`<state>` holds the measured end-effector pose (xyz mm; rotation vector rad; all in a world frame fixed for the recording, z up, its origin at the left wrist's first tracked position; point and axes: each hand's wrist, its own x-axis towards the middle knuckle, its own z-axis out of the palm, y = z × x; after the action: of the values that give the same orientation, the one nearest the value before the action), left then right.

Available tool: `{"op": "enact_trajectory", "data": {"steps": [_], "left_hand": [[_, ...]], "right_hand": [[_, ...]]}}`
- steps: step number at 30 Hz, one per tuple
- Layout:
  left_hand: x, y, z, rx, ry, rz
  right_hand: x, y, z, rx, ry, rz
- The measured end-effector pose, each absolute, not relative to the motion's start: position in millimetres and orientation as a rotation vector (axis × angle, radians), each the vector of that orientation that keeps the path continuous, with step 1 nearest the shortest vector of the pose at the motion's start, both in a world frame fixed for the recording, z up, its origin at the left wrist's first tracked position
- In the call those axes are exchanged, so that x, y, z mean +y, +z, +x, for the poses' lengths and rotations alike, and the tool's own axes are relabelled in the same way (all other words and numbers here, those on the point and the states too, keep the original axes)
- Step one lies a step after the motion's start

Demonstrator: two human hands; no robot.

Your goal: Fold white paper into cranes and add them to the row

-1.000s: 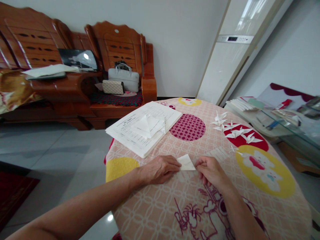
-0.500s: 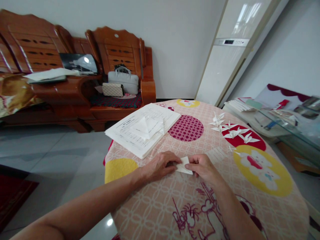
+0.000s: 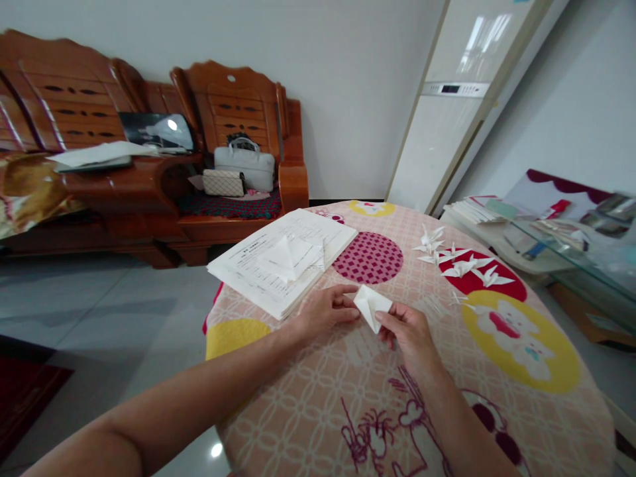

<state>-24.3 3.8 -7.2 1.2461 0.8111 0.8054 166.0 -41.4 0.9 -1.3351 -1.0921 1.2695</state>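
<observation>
A small folded piece of white paper (image 3: 368,306) is raised just above the round table, its creased flap facing me. My right hand (image 3: 405,328) pinches its right side, thumb on top and fingers beneath. At the paper's left corner, the bent fingers of my left hand (image 3: 332,310) close on the edge; their exact grip is partly hidden. Several white paper cranes (image 3: 464,266) lie on the right of the patterned tablecloth (image 3: 298,397).
A stack of printed sheets (image 3: 248,278) lies at the table's left, with folded white paper (image 3: 285,257) on top. Wooden chairs (image 3: 238,99) holding bags (image 3: 246,164) line the wall. A glass-topped stand (image 3: 566,248) with clutter is at right.
The folded paper has been lifted from the tablecloth and turned, so its flap now shows. My left hand has shifted slightly away from me, and the right hand keeps its pinch.
</observation>
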Motion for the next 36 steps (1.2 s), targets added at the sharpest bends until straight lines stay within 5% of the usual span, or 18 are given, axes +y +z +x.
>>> {"op": "enact_trajectory", "data": {"steps": [20,29,36], "left_hand": [[-2,2,2,0.897,0.932,1.108],[20,2,-21,0.836,0.461,1.592],[29,4,-17,0.714,0.273,1.861]], "right_hand": [[-45,-1,159,-1.139,1.399,-1.368],[-43,2,192,-1.409,0.882,-1.401],[-45,5,175,-1.778,0.904,-1.272]]}}
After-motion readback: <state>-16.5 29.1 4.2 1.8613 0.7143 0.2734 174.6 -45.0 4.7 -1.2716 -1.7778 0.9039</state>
